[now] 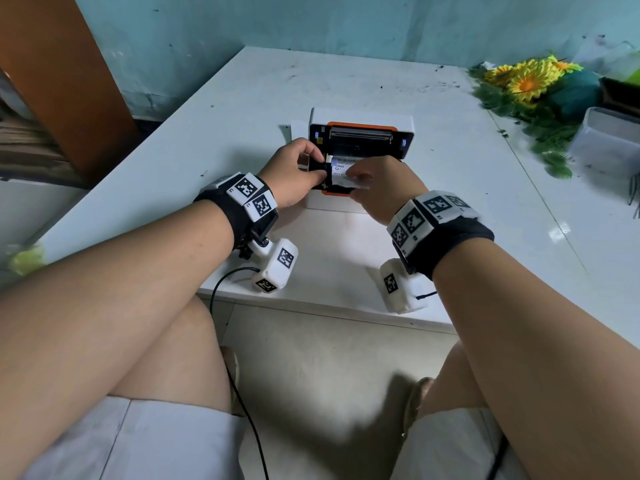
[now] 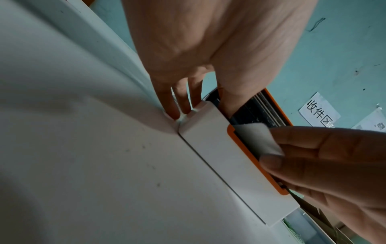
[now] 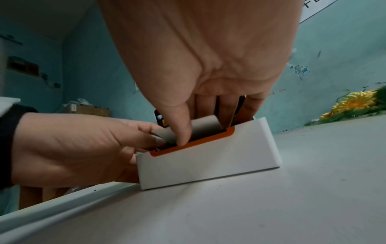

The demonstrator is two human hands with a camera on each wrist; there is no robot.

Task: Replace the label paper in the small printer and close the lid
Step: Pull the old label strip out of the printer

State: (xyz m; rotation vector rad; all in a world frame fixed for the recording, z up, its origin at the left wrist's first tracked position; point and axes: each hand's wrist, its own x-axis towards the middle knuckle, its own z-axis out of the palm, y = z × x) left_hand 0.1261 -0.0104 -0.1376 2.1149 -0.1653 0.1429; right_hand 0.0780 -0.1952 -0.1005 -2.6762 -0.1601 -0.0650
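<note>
A small white printer [image 1: 408, 133] with an orange rim stands mid-table, its lid tipped back and the paper bay showing. My left hand [image 1: 313, 164] grips the printer's left end, thumb reaching into the bay over a black guide. My right hand [image 1: 353, 178] pinches the loose end of the white label paper [image 1: 341, 166] over the bay's front edge. In the right wrist view the thumb [image 3: 179, 125] presses the paper [image 3: 206, 127] against the fingers behind it, above the printer [image 3: 208, 165]. In the left wrist view the paper [image 2: 256, 140] curls out past the orange rim [image 2: 244, 148].
The white table [image 1: 242, 116] meets a teal wall at the back. Yellow artificial flowers [image 1: 530, 81] and a clear plastic tub [image 1: 606, 140] sit at the right. A brown panel [image 1: 62, 81] stands at the left. The table's front edge [image 1: 329, 306] runs just behind my wrists.
</note>
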